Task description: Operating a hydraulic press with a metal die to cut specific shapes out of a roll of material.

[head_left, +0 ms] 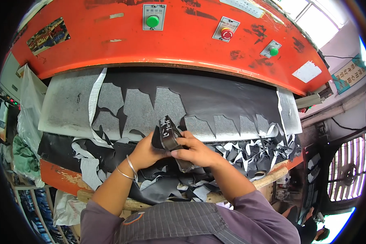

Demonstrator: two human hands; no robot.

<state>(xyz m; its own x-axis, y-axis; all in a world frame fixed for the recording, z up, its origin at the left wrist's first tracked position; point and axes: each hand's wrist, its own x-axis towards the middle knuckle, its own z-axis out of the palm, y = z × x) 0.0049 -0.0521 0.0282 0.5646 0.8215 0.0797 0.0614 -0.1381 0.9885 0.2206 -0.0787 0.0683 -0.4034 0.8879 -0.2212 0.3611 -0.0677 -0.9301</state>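
In front of my chest, over the front edge of the press bed, both hands hold a cutting die (170, 137), a dark metal band with white marks on its side. My right hand (197, 151) is closed on its right side, fingers and thumb pressed to the metal. My left hand (147, 152), with bangles at the wrist, grips it from the left; its fingertips are partly hidden. A small dark piece (156, 138) sticks up between my left hand and the die. Beyond lies a dark leather-like sheet (227, 95) with cut-out openings along its near edge, on a pale cutting board (65, 103).
The orange press head (183, 44) spans the far side, with green buttons (152, 21) and a red stop button (226, 33). Black and grey scraps (248, 156) heap along the front ledge, beside a wooden rail (272, 177). Another person (307, 227) is at lower right.
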